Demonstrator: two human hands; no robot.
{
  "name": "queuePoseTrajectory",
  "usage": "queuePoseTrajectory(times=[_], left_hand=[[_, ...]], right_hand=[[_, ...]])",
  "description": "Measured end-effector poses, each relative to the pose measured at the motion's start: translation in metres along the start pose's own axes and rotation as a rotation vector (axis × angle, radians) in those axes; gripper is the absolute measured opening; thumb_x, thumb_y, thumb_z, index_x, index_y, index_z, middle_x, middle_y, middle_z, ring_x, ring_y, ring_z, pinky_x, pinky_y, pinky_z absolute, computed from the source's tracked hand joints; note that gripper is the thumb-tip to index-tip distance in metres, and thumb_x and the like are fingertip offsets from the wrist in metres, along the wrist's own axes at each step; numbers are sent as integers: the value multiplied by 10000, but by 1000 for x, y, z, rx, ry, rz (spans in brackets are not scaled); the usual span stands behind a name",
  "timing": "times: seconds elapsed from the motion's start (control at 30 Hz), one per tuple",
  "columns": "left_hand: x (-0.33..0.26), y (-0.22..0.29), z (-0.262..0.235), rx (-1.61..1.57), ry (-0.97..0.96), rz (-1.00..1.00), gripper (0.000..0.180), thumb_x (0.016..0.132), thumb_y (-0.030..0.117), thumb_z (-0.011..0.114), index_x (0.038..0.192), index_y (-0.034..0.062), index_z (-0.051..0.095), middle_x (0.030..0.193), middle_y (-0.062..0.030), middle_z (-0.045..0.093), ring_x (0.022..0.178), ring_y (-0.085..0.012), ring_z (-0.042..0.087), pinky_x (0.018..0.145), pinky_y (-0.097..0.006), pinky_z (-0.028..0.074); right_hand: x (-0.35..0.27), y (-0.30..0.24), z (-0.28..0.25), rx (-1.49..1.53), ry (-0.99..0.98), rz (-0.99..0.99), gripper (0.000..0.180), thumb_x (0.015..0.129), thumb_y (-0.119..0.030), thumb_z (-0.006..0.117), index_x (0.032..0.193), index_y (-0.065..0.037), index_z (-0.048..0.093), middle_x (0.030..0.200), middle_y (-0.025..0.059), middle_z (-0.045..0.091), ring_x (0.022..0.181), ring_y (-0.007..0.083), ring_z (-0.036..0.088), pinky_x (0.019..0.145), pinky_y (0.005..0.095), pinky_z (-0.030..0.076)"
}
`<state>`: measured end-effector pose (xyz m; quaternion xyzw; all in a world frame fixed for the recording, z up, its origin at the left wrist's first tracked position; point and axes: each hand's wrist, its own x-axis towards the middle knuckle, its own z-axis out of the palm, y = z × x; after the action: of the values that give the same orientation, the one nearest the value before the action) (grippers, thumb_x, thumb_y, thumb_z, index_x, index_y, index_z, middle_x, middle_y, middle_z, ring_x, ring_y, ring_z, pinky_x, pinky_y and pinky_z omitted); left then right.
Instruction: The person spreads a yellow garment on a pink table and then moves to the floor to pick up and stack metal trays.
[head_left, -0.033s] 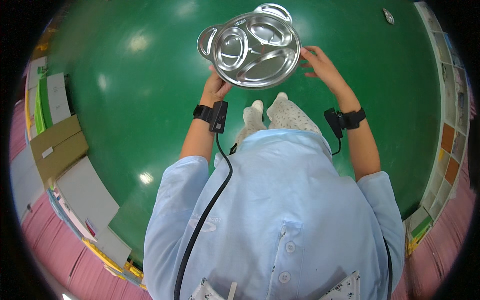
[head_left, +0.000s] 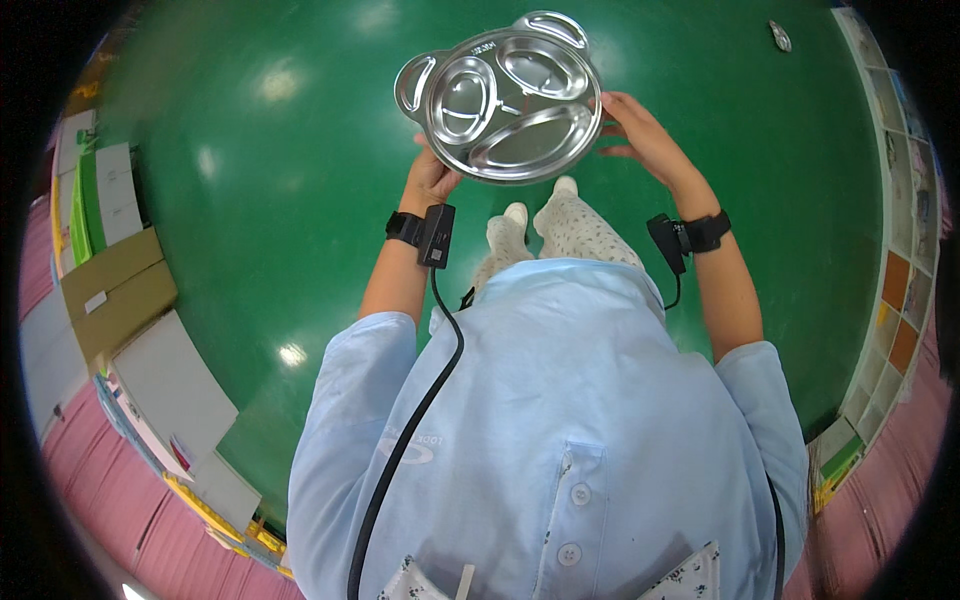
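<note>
I hold a shiny metal divided plate [head_left: 510, 107], shaped like an animal head with two ear-like tabs and several oval hollows. Its hollow side faces up and the ears point away and to the left. My left hand [head_left: 433, 172] grips the near left edge from below, and the plate covers most of its fingers. At the right rim, my right hand [head_left: 640, 132] touches the edge with a fingertip while its other fingers are spread apart.
Green glossy floor [head_left: 300, 200] lies beneath. On the left are a brown cardboard box [head_left: 120, 290] and white panels [head_left: 175, 385]. Along the right runs a white shelf unit [head_left: 895, 200] with compartments. A small silvery object [head_left: 779, 37] lies on the floor at the far right.
The plate has shifted very slightly toward me, its near edge a little lower. My right hand has moved slightly with it; my left hand keeps its grip.
</note>
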<state>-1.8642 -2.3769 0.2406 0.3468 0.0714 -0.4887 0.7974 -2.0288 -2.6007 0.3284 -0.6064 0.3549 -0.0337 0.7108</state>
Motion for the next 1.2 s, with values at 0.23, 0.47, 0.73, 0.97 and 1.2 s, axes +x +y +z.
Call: queuePoseTrajectory(times=[0.23,0.47,0.73,0.97,1.2], left_hand=[[10,19,18,49,-202,30,836,628,624,520,1167,-3,397,1146,-154,472,1027,-263,486,867,-429,430],[16,33,34,-104,71,36,412,580,15,439,972,-107,473,895,-199,564,783,-302,578,743,-396,495],[-15,50,-43,-198,479,433,406,564,46,433,949,-72,480,934,-175,541,868,-320,533,844,-447,425],[-26,48,-31,-274,638,648,374,588,50,421,946,-38,487,977,-161,535,902,-320,522,857,-455,410],[-31,56,-32,-424,639,776,443,563,76,431,990,-16,501,1002,-149,547,932,-315,522,856,-477,403]], right_hand=[[46,-5,2,-58,-271,98,365,850,-368,469,1002,-39,507,813,-14,550,666,50,507,601,205,431],[82,-19,-11,-81,-456,197,470,862,-427,403,1092,-22,464,993,97,540,899,166,539,793,304,447],[174,-96,-88,-239,-237,-251,561,866,-449,367,1254,-45,334,1241,128,403,1159,224,372,941,363,323],[258,-141,-148,-189,-169,-282,543,869,-419,383,1241,-25,349,1239,151,400,1172,246,356,933,369,331],[295,-160,-141,-190,-158,-139,509,872,-387,394,1219,-15,377,1215,147,421,1148,245,382,925,368,347]])
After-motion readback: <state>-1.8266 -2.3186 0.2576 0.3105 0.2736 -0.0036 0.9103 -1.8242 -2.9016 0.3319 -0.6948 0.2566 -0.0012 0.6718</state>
